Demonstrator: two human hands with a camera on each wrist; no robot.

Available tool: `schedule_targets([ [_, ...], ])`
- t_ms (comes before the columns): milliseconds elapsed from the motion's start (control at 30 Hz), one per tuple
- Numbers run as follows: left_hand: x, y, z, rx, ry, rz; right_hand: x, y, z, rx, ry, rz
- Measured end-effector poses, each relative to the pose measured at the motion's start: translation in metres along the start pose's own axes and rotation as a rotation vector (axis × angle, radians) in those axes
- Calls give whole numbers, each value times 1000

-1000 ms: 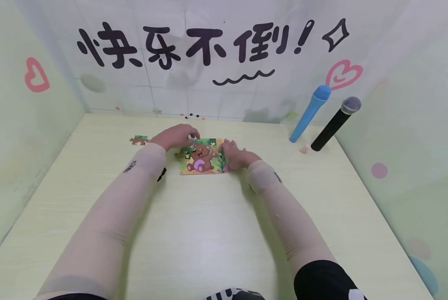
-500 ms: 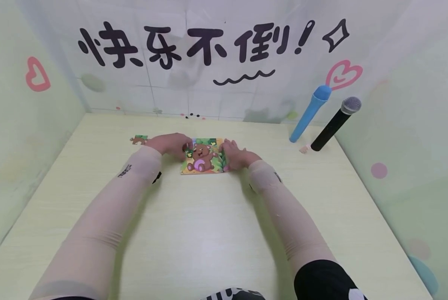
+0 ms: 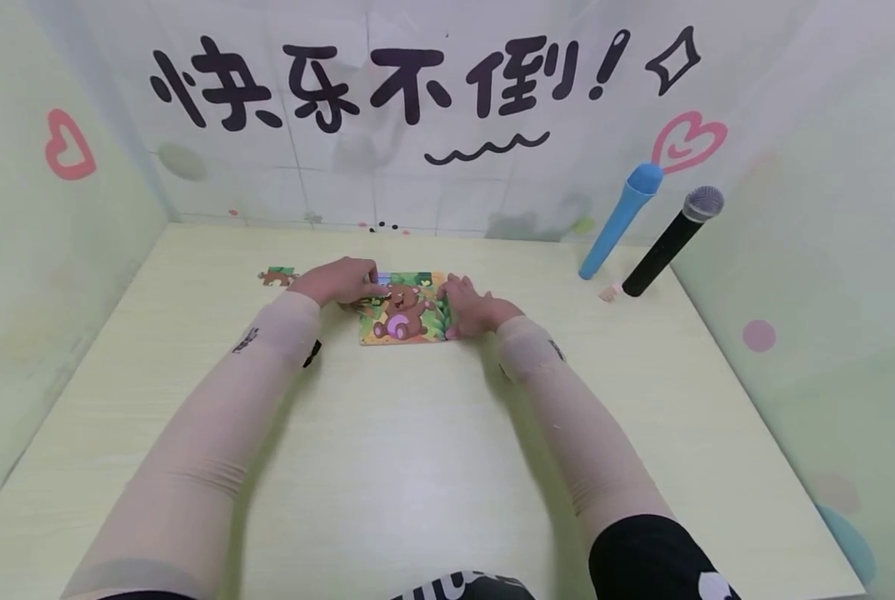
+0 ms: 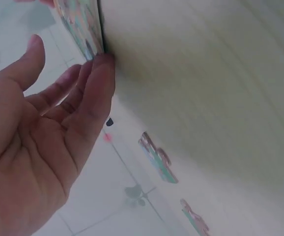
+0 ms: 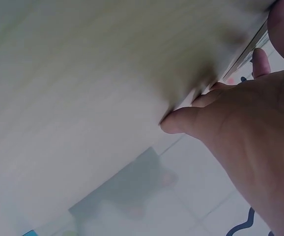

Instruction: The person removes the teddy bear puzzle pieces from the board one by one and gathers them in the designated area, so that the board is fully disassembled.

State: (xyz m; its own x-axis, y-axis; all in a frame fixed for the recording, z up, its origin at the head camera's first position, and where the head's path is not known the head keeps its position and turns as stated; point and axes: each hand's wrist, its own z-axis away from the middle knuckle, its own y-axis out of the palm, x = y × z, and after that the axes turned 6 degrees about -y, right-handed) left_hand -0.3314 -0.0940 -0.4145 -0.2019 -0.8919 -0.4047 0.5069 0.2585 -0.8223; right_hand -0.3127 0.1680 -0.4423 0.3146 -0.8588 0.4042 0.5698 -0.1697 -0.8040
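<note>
A jigsaw puzzle with a smiling brown bear lies flat on the table, toward its back. My left hand is at its left side, fingers extended and the tips at the puzzle's edge. In the left wrist view the left thumb stands apart from those fingers, and the puzzle shows beyond the fingertips. My right hand rests along the right edge, its fingers laid against the puzzle. Left of my left hand lie loose puzzle pieces; the left wrist view shows two, including a brown-and-green piece.
A blue microphone and a black microphone lean at the back right. A small pinkish scrap lies by their lower ends. Behind the table hangs a white sheet with large black lettering.
My left hand has come down from above the puzzle's upper left corner to its left edge, where a piece stuck out before. My right hand has stayed in place.
</note>
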Motion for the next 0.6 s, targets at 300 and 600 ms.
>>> schedule_targets([
  [300,9,-7,9,55,60,19,0,-1,-2,-1,7,-15],
  [600,14,-1,2,-1,137,-60,2,-1,7,-25,-45,-10],
])
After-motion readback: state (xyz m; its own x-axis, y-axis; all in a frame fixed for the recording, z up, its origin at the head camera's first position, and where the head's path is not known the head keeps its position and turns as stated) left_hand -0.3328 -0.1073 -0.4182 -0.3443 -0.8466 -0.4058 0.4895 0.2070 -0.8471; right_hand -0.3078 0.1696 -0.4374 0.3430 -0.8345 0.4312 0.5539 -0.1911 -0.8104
